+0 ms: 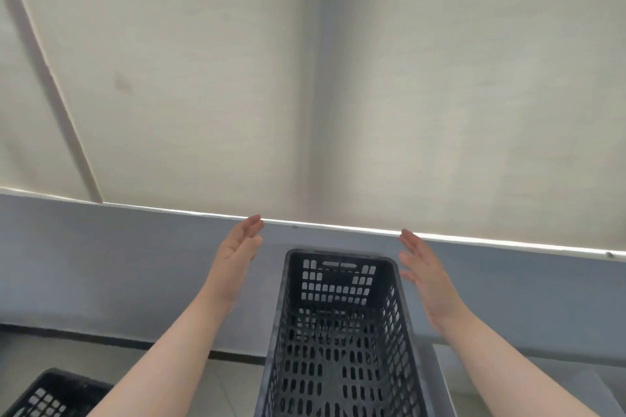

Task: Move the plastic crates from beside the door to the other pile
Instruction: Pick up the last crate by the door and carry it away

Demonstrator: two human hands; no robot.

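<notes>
Cream wall over grey lower band fills my view. Between my spread, empty left hand and right hand stands a black perforated plastic crate, unlabelled; another crate sits bottom-left on the floor.

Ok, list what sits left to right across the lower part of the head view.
Second crate in the corner → left hand → dark plastic crate → right hand. Both hands are open, apart from the crate.
</notes>
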